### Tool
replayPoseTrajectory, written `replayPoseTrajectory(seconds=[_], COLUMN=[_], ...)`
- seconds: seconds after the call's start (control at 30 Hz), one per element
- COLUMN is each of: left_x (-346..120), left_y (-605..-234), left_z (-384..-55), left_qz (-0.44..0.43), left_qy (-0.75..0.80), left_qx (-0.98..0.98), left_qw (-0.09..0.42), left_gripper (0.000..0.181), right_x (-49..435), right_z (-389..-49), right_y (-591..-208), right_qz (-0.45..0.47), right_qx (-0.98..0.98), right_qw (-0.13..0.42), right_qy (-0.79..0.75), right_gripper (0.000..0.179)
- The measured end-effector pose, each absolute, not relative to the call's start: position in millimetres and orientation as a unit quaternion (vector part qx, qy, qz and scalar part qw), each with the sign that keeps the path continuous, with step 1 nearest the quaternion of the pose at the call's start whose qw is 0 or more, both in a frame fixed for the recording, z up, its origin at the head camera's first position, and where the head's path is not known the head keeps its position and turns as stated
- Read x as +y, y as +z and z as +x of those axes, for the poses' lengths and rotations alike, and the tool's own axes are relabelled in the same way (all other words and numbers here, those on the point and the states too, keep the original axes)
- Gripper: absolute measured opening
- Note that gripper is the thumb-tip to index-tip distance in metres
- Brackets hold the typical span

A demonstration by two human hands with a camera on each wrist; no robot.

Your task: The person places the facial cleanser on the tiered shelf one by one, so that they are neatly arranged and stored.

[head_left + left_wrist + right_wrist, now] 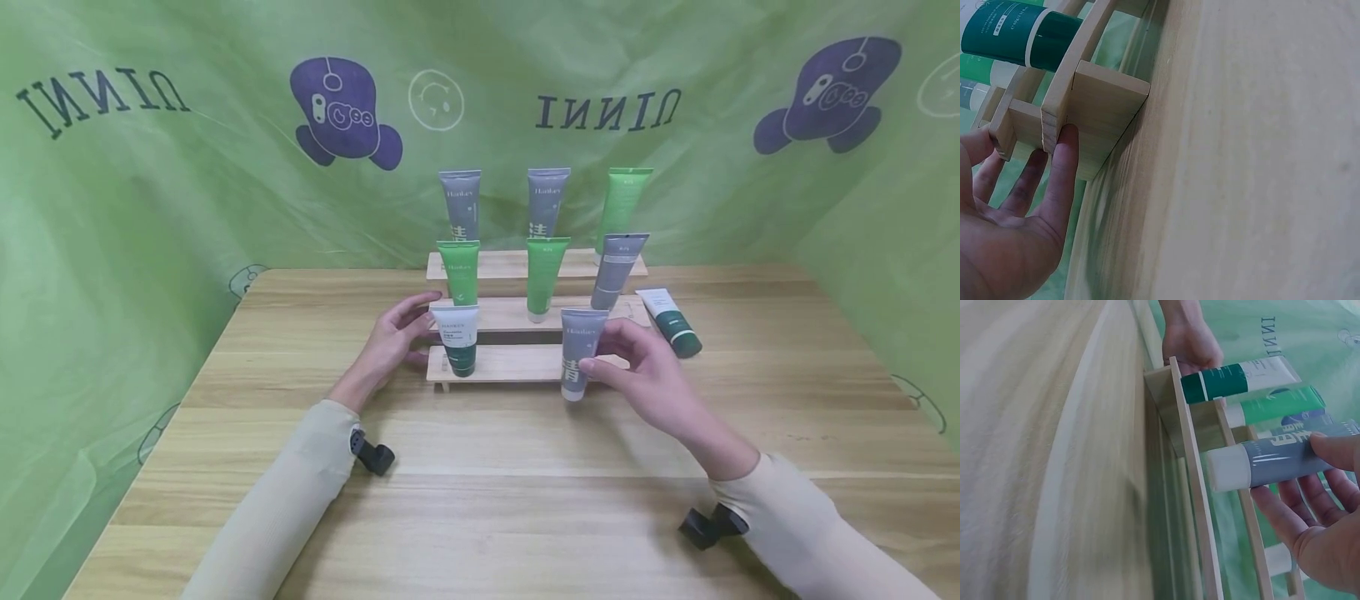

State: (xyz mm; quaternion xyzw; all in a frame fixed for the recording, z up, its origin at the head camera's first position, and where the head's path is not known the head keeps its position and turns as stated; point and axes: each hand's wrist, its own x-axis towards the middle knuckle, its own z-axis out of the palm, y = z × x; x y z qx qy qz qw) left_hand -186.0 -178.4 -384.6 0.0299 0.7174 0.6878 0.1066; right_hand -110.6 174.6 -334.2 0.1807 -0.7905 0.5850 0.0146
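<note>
Between the thumb and fingers of my right hand (651,377) is a grey-blue squeeze tube (581,346) with a white cap, held upright, cap down, at the front of the lowest step. My left hand (392,335) touches the left end of the wooden tiered rack (517,364); in the left wrist view its fingertips (1067,139) press against the step ends. Beside that hand, a white and dark green tube (459,340) stands on the lowest step. The right wrist view shows the held tube's white cap (1229,469) close to the step's board.
On the middle step stand two green tubes (461,273) and a grey-blue tube (617,271). The top step bears two grey-blue tubes (545,202) and a green tube (624,204). Another white and green tube (670,323) lies on the wooden table (480,517), right of the rack.
</note>
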Motion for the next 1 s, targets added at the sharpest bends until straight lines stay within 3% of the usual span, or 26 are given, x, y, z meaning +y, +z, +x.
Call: replayPoseTrajectory(seconds=[1.0], left_x=[-178], left_y=[-383], left_z=[-184], left_qz=[0.026], left_qy=[0.694], left_qx=[0.71], left_qw=[0.112], left_gripper=[0.044], right_x=[133], right_z=[-144], right_y=[-346], right_qz=[0.166], right_qx=[-0.77], right_qw=[0.019], right_qy=[0.616], right_gripper=[0.037])
